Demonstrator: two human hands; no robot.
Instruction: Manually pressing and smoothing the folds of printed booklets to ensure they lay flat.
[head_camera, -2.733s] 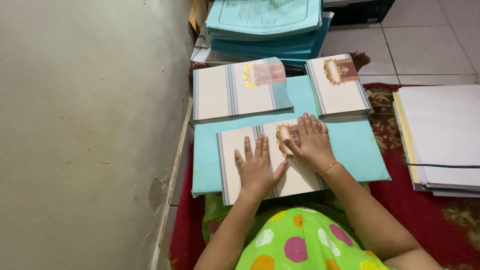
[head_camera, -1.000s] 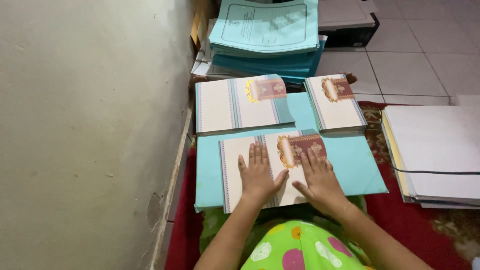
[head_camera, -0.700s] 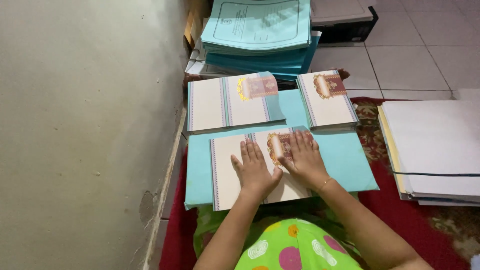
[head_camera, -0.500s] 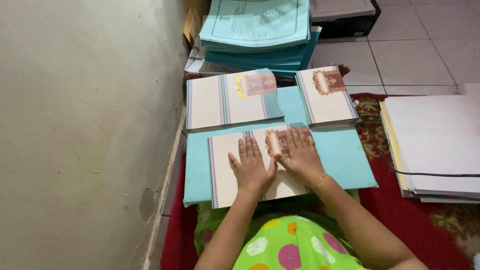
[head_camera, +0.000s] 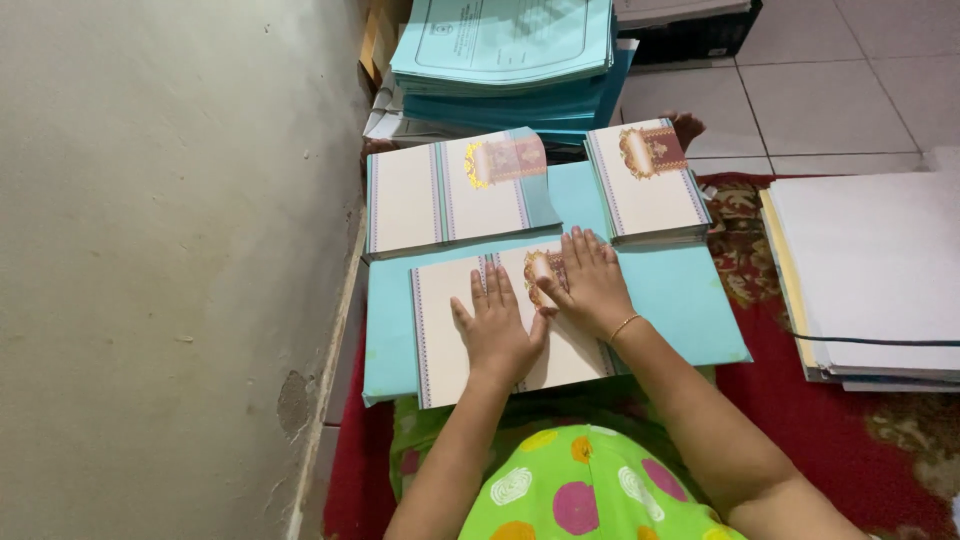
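Pressing flat: left hand (head_camera: 497, 338), right hand (head_camera: 590, 283) on sideways-lying cream card (head_camera: 440, 330)

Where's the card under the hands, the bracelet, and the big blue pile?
card (head_camera: 440, 320), head view, bare left part
bracelet (head_camera: 625, 326), head view, on the right wrist
blue pile (head_camera: 505, 45), head view, top sheet

A cream card (head_camera: 470, 330) with striped borders and a gold-and-maroon emblem lies flat and unfolded on a turquoise sheet (head_camera: 680, 300). It sits just below two stacks of like cards (head_camera: 450, 195), near the wall.
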